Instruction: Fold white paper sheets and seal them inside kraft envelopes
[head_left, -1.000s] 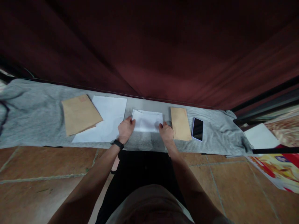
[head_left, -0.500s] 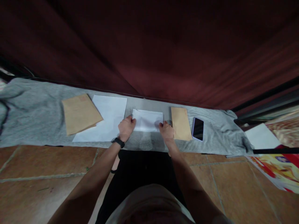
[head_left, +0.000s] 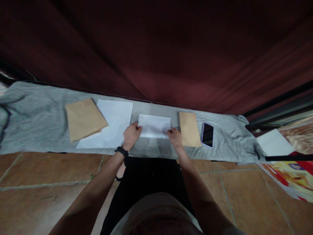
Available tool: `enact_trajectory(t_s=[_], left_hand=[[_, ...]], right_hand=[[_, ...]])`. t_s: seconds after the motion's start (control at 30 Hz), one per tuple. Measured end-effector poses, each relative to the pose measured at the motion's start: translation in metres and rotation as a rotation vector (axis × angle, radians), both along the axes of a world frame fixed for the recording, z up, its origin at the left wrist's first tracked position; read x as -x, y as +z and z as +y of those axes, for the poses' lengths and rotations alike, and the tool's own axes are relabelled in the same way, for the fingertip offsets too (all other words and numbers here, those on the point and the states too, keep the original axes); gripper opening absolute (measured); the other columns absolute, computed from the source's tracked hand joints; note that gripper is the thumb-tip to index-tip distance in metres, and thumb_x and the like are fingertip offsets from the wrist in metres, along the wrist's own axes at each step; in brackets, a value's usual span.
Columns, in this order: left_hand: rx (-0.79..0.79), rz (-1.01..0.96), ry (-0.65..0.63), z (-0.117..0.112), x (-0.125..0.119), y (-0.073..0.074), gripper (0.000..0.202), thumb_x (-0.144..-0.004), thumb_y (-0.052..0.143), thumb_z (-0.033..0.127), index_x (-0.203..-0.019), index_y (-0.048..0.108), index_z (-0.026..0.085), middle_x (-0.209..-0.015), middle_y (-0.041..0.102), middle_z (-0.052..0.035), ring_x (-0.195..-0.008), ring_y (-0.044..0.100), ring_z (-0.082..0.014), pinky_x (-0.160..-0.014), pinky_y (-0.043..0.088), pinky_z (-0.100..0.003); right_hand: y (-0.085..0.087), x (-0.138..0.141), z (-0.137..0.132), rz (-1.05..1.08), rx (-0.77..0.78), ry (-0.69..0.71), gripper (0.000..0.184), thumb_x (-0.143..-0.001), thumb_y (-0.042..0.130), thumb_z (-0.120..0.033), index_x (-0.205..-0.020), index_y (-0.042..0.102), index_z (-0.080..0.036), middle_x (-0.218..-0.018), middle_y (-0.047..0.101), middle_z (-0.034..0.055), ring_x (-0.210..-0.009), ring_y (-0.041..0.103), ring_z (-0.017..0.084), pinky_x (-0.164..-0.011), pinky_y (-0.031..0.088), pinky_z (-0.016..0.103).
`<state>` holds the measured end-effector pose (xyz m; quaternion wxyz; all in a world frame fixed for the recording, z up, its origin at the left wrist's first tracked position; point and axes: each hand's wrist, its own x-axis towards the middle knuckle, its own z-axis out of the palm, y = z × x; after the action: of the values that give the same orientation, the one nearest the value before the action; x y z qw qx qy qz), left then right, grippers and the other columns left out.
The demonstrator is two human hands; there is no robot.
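- The left hand point(head_left: 131, 135), near the middle of the grey cloth point(head_left: 36, 124), still pinches the left edge of the folded white paper point(head_left: 154, 125).
- The paper lies flat mid-cloth and has not moved.
- The right hand point(head_left: 175, 137) has crept slightly forward and grips the paper's right corner.

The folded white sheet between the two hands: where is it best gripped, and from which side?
Probably grip its near corners, coming from the person's side. The folded white sheet lies flat on the grey cloth, so only an edge offers a pinch; the left hand and right hand rest at those corners, and the narrow brown envelope lies beside its right edge.
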<state>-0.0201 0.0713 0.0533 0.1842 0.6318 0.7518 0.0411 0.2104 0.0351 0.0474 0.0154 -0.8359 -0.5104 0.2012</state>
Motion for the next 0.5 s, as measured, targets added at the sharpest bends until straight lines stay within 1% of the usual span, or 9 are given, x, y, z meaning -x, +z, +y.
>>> enact_trajectory(t_s=[0.1, 0.2, 0.37, 0.5], left_hand=[[0.006, -0.006, -0.016, -0.003, 0.003, -0.002, 0.034, -0.094, 0.046, 0.047, -0.106, 0.068, 0.025, -0.101, 0.076, -0.0096, -0.097, 0.071, -0.0278, -0.076, 0.05, -0.032], [0.007, -0.005, -0.021, -0.005, 0.004, -0.004, 0.035, -0.095, 0.044, 0.047, -0.106, 0.068, 0.024, -0.101, 0.076, -0.0099, -0.097, 0.071, -0.028, -0.075, 0.05, -0.033], [0.008, 0.015, 0.006, -0.003, -0.001, -0.003, 0.034, -0.094, 0.044, 0.044, -0.106, 0.068, 0.023, -0.103, 0.076, -0.0117, -0.098, 0.071, -0.0295, -0.077, 0.051, -0.034], [-0.005, 0.021, 0.008, 0.0, -0.004, -0.003, 0.035, -0.095, 0.043, 0.042, -0.107, 0.069, 0.023, -0.103, 0.076, -0.0125, -0.099, 0.071, -0.0295, -0.08, 0.051, -0.035]], right_hand=[[0.0, 0.002, -0.004, -0.024, -0.015, 0.023, 0.031, -0.102, 0.045, -0.034, -0.111, 0.072, -0.021, -0.101, 0.078, 0.0094, -0.098, 0.074, 0.021, -0.079, 0.054, 0.025], [-0.001, 0.007, -0.006, -0.087, -0.039, 0.035, 0.03, -0.101, 0.047, -0.032, -0.109, 0.072, -0.018, -0.099, 0.078, 0.0115, -0.097, 0.075, 0.022, -0.081, 0.055, 0.026], [-0.004, 0.015, -0.007, -0.17, -0.081, 0.053, 0.032, -0.101, 0.047, -0.03, -0.112, 0.07, -0.011, -0.101, 0.077, 0.0164, -0.099, 0.075, 0.025, -0.085, 0.056, 0.03], [-0.005, 0.016, -0.005, -0.187, -0.106, 0.043, 0.032, -0.101, 0.047, -0.03, -0.11, 0.07, -0.011, -0.1, 0.077, 0.0184, -0.098, 0.076, 0.026, -0.086, 0.056, 0.032]])
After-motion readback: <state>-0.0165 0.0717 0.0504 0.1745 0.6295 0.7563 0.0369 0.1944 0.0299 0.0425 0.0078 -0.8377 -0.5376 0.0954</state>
